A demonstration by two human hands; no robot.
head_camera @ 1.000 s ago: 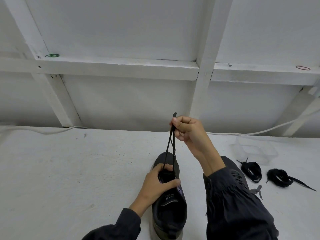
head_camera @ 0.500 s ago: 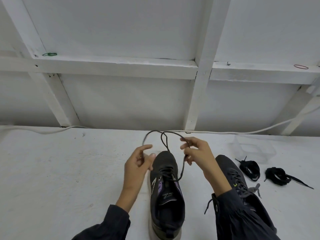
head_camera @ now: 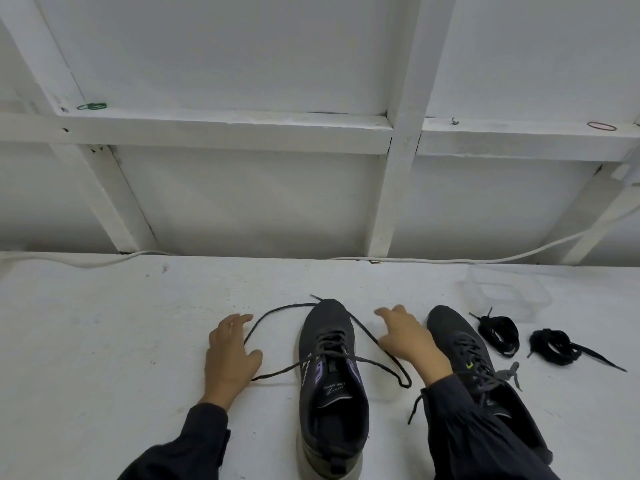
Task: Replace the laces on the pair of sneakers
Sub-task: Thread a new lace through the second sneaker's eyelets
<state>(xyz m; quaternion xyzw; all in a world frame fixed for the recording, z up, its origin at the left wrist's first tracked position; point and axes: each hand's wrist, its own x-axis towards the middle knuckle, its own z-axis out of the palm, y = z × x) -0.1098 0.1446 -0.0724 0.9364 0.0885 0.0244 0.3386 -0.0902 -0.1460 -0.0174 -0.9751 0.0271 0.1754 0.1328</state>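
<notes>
- Across the lower half of the view, white surface bearing everything below.
- At its middle, dark sneaker with purple marks, flat on its sole, toe pointing away, heel toward the body; long axis straight out between the two hands.
- Just to the right, second sneaker, same heading, rear part hidden by the right sleeve, grey lace in place.
- To the left of the dark sneaker, left hand flat on the surface, fingers loose and spread, gripping nothing; between the two sneakers, right hand, fingers likewise relaxed, no pinch visible.
- Through the dark sneaker's eyelets, untied lace, one long loop flung out to each side, each touching or passing under the hand there; both hands equally near, so probably unthreading next, top eyelets first.
- Well to the right, nearer black bundle and farther black bundle of coiled lace, closest to the right hand; likely the replacements.
</notes>
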